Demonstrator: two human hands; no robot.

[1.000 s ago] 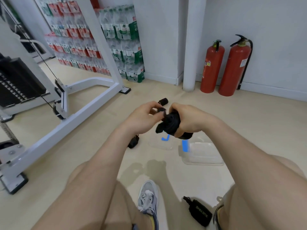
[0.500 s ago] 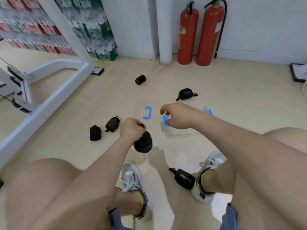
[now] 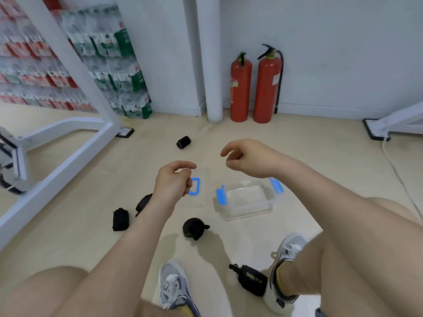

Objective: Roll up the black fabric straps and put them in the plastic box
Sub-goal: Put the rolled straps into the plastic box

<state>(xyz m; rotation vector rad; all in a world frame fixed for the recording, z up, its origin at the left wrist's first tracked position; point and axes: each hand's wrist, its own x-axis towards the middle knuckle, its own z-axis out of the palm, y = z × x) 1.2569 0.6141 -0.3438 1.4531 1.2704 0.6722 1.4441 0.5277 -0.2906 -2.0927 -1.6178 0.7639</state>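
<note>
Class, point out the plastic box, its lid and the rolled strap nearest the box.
plastic box [image 3: 248,210], head view, front wall.
lid [image 3: 198,186], head view, blue latch.
rolled strap [image 3: 194,228], head view, middle of the roll.

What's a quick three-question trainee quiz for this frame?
1. True or false: the plastic box already holds a rolled strap.
2. The left hand and right hand hold: A) a strap, B) the lid, C) nothing.
3. How many red fire extinguishers stand against the wall?

Key: 1 false; 2 C; 3 two.
</note>
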